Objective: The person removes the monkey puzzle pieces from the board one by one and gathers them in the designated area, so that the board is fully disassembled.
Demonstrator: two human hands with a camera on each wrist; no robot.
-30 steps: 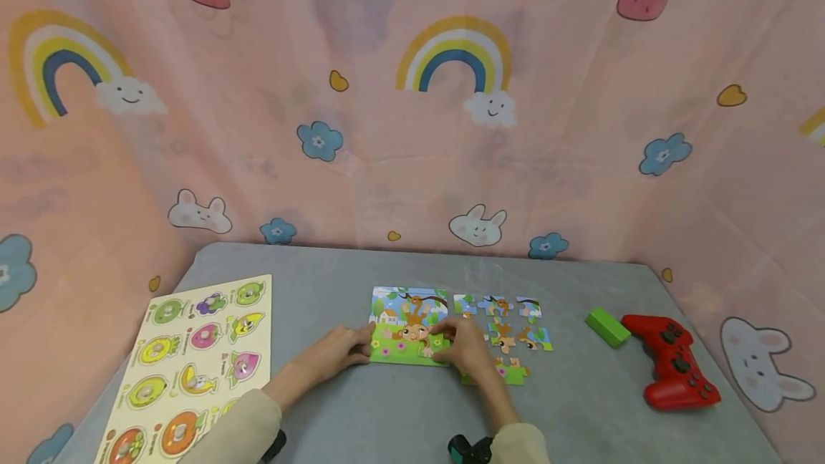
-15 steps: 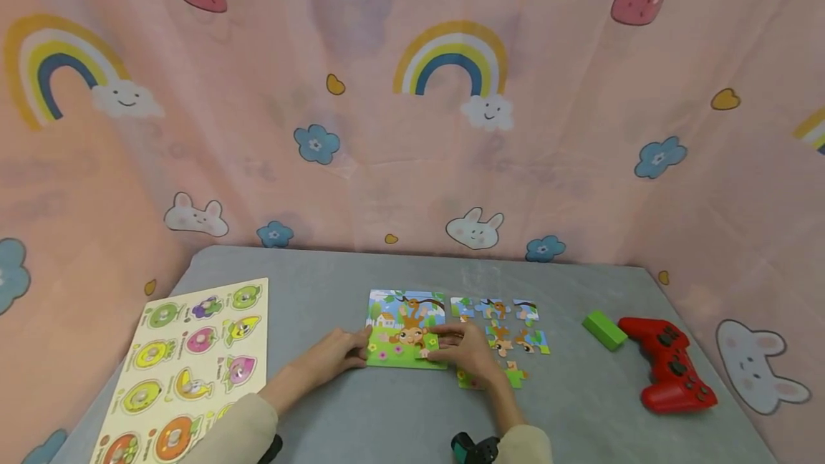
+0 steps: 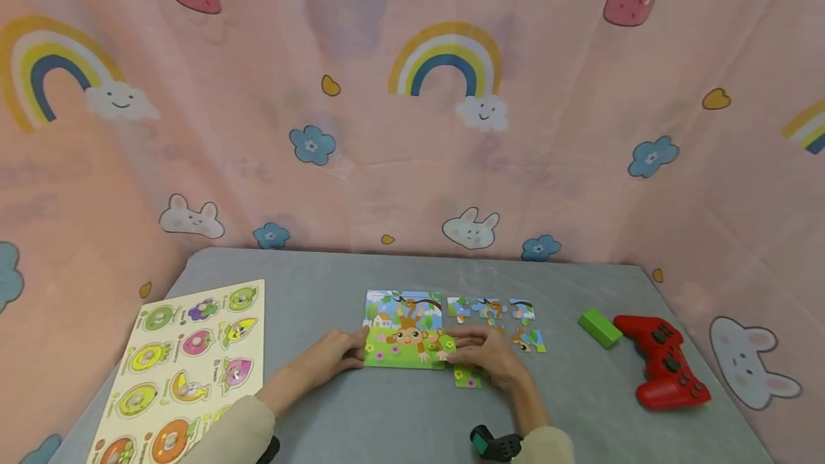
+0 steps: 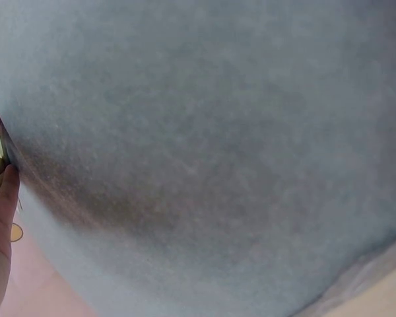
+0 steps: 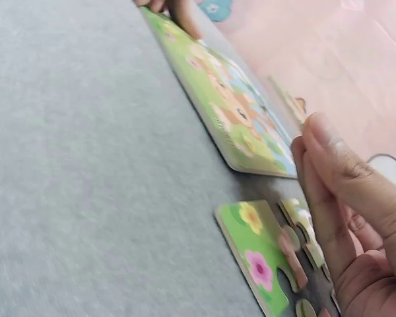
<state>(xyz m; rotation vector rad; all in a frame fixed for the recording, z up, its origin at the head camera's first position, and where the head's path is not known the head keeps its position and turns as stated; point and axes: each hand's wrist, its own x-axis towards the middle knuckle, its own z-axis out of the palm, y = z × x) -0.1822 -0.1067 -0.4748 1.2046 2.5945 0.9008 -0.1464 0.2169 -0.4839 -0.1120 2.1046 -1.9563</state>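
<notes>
My left hand (image 3: 336,351) grips the left edge of a puzzle board (image 3: 393,356) with a monkey picture. In the left wrist view only the fingertips (image 4: 5,191) of that hand show, at the far left. By the board's right edge my right hand (image 3: 490,356) pinches a small green puzzle piece (image 3: 447,343), which overlaps that edge. The right wrist view shows its thumb and fingers together above the board (image 5: 204,112). Loose pieces lie to the right: a flowered piece (image 3: 467,377), a branch piece (image 3: 522,308) and several others, some partly hidden by the hand.
A cream fruit puzzle sheet (image 3: 213,349) lies at the left of the grey table (image 3: 309,285). On the right are a green block (image 3: 599,328) and a red game controller (image 3: 667,364). A pink patterned curtain (image 3: 361,185) hangs behind the table.
My right hand has moved right with the pinched piece, from over the board to its right edge. My left hand keeps its place at the board. The view has shifted slightly.
</notes>
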